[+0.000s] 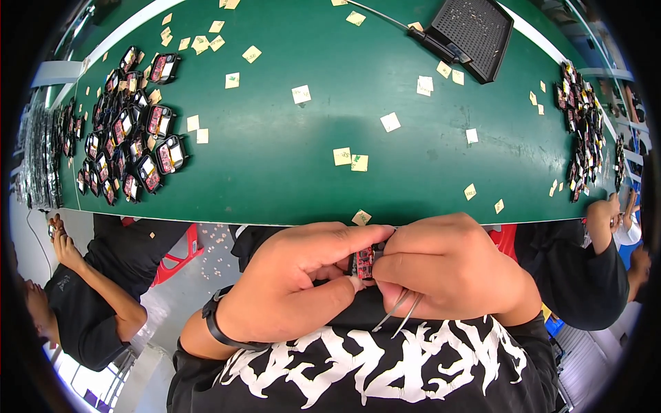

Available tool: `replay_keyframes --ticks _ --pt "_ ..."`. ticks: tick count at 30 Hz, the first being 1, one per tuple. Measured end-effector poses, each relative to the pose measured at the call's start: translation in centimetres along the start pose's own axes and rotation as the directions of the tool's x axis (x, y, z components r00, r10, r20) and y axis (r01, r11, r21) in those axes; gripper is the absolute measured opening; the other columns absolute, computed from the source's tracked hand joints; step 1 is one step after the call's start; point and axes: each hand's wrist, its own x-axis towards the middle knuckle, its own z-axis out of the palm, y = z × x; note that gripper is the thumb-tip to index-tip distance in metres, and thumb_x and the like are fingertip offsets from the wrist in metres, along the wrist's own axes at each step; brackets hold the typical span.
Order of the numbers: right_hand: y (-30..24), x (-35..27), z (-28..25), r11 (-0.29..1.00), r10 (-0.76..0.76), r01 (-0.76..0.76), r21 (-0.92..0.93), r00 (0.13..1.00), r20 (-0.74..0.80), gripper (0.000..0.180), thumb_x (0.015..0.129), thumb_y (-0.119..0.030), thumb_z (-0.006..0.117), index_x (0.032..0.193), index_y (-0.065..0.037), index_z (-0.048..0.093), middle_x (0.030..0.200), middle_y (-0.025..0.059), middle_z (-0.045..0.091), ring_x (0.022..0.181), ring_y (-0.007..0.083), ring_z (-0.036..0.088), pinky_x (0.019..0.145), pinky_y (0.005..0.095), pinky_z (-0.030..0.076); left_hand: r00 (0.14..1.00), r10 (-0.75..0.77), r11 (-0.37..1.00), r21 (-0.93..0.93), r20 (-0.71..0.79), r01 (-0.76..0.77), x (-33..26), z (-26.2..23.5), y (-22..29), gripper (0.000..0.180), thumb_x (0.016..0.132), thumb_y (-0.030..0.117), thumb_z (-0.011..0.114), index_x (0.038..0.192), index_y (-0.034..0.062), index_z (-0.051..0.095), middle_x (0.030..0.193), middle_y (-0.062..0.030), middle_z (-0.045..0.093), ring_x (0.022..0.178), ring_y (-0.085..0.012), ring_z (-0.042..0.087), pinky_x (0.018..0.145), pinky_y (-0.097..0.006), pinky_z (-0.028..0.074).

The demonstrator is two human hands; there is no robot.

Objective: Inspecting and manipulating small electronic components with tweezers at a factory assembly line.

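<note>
Close to my chest, just off the table's near edge, my left hand (296,272) grips a small black device with a red circuit board (363,264) between its thumb and fingers. My right hand (444,265) is closed against the other side of that device, its thumb and forefinger at the board's edge. Metal tweezers (403,311) are tucked in the same hand, their tips pointing down toward my shirt. Fingers cover both ends of the device, so what the right fingertips pinch is hidden.
The green table (275,165) carries scattered paper slips (301,94), a cluster of similar devices (122,127) at left and another pile (584,131) at right. A black perforated tray (475,34) lies at the back. People in black sit on both sides (96,282).
</note>
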Motion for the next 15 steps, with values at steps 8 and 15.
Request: replay_keyframes --ticks 8,15 --pt "0.3 0.3 -0.5 0.993 0.061 -0.066 0.095 0.997 0.051 0.017 0.072 -0.001 0.080 0.085 -0.007 0.072 0.076 0.0031 0.063 0.064 0.0228 0.064 0.055 0.0347 0.053 0.999 -0.009 0.995 0.102 0.032 0.005 0.1 -0.2 0.4 0.056 0.088 -0.014 0.055 0.143 -0.0037 0.056 0.105 -0.0095 0.065 0.084 -0.0080 0.063 0.070 -0.023 0.051" --pt "0.5 0.1 -1.4 0.978 0.064 -0.099 0.181 0.980 0.191 0.023 0.069 -0.005 0.077 0.090 -0.007 0.067 0.083 0.0064 0.059 0.075 0.0291 0.065 0.064 0.0420 0.053 0.999 -0.034 0.979 0.201 0.036 0.026 0.3 -0.1 1.2 0.053 0.087 -0.012 0.057 0.140 -0.0042 0.058 0.100 -0.0098 0.066 0.078 -0.0097 0.063 0.068 -0.024 0.051"
